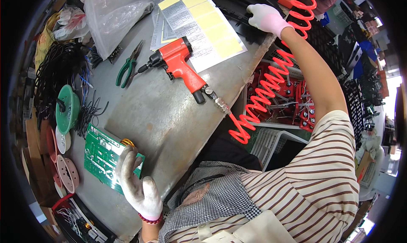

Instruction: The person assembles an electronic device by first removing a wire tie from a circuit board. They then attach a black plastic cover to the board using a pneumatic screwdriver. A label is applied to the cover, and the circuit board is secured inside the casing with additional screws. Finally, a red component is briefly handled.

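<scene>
My left hand, in a white glove, is at the right edge of a green circuit board on the metal table. Its fingers stretch over the board's edge and its thumb stands apart. A copper-coloured coil shows just beyond the fingertips. Far off at the table's upper right, my gloved right hand has its fingers curled at a long black plastic part. Its fingertips are partly hidden against the black. Between my hands lies a red and black air screwdriver, joined to a coiled red hose.
Green-handled pliers and printed sheets lie near the screwdriver. Black cables, a green bowl and pink bowls line the left side. A crate of red parts stands below the table's right edge.
</scene>
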`<state>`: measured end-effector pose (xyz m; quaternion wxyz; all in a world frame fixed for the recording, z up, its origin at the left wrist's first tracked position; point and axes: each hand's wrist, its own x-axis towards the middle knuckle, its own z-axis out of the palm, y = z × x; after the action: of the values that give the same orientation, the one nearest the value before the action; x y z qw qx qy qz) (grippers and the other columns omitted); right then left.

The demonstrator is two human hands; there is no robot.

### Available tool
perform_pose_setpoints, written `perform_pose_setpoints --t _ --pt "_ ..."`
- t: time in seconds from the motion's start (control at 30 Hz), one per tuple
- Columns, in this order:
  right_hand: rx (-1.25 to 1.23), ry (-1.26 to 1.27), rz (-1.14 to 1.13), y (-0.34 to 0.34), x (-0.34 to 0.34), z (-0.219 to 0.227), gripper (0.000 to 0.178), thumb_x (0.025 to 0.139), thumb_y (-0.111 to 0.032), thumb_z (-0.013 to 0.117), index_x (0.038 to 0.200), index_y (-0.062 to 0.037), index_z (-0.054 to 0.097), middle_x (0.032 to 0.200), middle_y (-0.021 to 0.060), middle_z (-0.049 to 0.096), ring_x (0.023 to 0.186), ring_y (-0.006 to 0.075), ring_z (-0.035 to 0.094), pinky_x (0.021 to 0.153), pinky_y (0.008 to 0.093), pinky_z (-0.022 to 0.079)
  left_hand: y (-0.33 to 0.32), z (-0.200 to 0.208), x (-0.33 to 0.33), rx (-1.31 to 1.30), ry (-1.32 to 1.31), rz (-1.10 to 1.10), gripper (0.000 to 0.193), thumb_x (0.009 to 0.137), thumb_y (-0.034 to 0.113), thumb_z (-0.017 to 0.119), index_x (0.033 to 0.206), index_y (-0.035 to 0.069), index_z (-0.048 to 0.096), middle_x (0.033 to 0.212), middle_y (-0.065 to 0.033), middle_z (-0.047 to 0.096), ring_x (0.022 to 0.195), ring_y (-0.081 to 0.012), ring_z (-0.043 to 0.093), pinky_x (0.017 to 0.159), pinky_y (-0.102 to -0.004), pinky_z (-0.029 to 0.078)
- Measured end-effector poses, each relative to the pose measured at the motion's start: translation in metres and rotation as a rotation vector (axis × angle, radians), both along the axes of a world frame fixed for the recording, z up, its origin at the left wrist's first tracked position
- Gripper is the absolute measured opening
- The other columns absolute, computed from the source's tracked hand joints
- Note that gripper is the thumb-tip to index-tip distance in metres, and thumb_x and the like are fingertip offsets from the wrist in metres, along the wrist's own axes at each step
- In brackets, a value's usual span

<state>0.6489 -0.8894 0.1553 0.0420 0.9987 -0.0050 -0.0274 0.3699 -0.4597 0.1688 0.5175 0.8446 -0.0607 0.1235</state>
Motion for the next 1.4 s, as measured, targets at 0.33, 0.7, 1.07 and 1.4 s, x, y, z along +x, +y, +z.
perform_pose_setpoints --t 0.33,0.7,1.07,1.4 --pt "0.171 -0.254 0.057 0.054 0.062 -0.021 0.037 0.084 -0.031 0.058 0.107 -0.0023 0.065 0.105 0.0198 0.066 0.103 0.0361 0.061 0.088 0.0431 0.048 0.006 0.002 -0.002 0.074 0.018 0.034 0.061 0.094 0.047 0.056 0.132 0.000 0.049 0.138 -0.0168 0.047 0.125 -0.0276 0.049 0.096 -0.0391 0.045" --pt "-0.172 0.059 0.335 0.043 0.091 0.005 0.035 0.097 -0.030 0.049 0.119 -0.0064 0.064 0.111 0.0146 0.068 0.098 0.0317 0.067 0.090 0.0462 0.051 0.017 -0.006 0.002 0.012 0.065 0.035 0.054 0.087 0.030 0.052 0.131 -0.001 0.050 0.137 -0.0185 0.046 0.124 -0.0288 0.049 0.098 -0.0407 0.044" --pt "0.049 -0.073 0.215 0.042 0.083 -0.003 0.031 0.079 -0.025 0.061 0.096 -0.0012 0.069 0.099 0.0206 0.068 0.096 0.0368 0.064 0.083 0.0417 0.051 0.017 -0.006 0.001 -0.033 0.049 -0.001 0.060 0.068 -0.005 0.045 0.128 -0.003 0.050 0.135 -0.0202 0.046 0.122 -0.0294 0.049 0.099 -0.0395 0.044" --pt "-0.037 -0.609 -0.004 0.034 0.066 0.022 0.024 0.088 -0.022 0.050 0.092 -0.0052 0.066 0.094 0.0196 0.069 0.088 0.0381 0.066 0.076 0.0484 0.053 0.023 -0.001 -0.012 0.000 0.026 0.032 0.058 0.069 -0.005 0.047 0.127 -0.002 0.052 0.134 -0.0210 0.047 0.119 -0.0305 0.050 0.098 -0.0402 0.045"
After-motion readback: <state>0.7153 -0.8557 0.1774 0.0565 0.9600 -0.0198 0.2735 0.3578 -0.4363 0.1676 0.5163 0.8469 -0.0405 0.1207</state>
